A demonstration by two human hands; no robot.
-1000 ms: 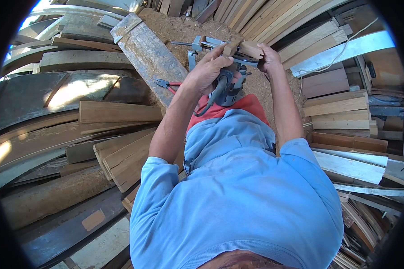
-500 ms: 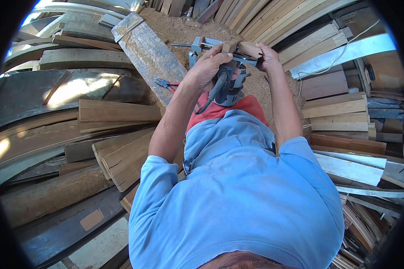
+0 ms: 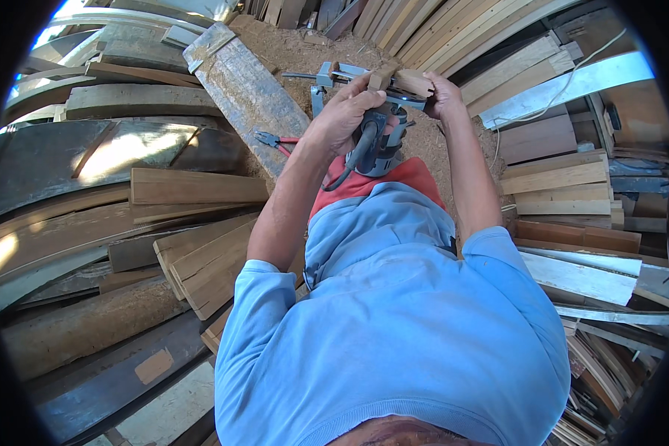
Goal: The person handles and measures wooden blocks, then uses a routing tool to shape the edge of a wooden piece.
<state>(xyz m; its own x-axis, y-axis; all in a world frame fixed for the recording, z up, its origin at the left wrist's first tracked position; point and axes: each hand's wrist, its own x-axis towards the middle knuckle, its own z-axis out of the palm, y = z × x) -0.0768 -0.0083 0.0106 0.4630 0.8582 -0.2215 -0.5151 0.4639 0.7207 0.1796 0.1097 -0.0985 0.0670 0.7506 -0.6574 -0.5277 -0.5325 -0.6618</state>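
A router (image 3: 380, 154) with a grey body and a dark cord sits between my thighs, its base and metal fence (image 3: 327, 74) uppermost. My left hand (image 3: 345, 111) is closed at the router's left side, thumb and fingers round a small wooden block (image 3: 381, 77). From the right, my right hand (image 3: 444, 97) grips a rounded piece of wood (image 3: 414, 82) with a notch at its end. The two wooden pieces lie side by side over the router's base; whether they are joined I cannot tell. The fingers' undersides and the router's bit are hidden.
Red-handled pliers (image 3: 276, 140) lie on a dusty plank (image 3: 245, 85) to the left. Sawdust covers the ground (image 3: 275, 37). Stacked boards (image 3: 201, 186) crowd the left side, more timber (image 3: 561, 186) the right, and long strips (image 3: 453, 33) the far side.
Both hands and the wooden pieces stay almost where they were. The view has shifted very slightly.
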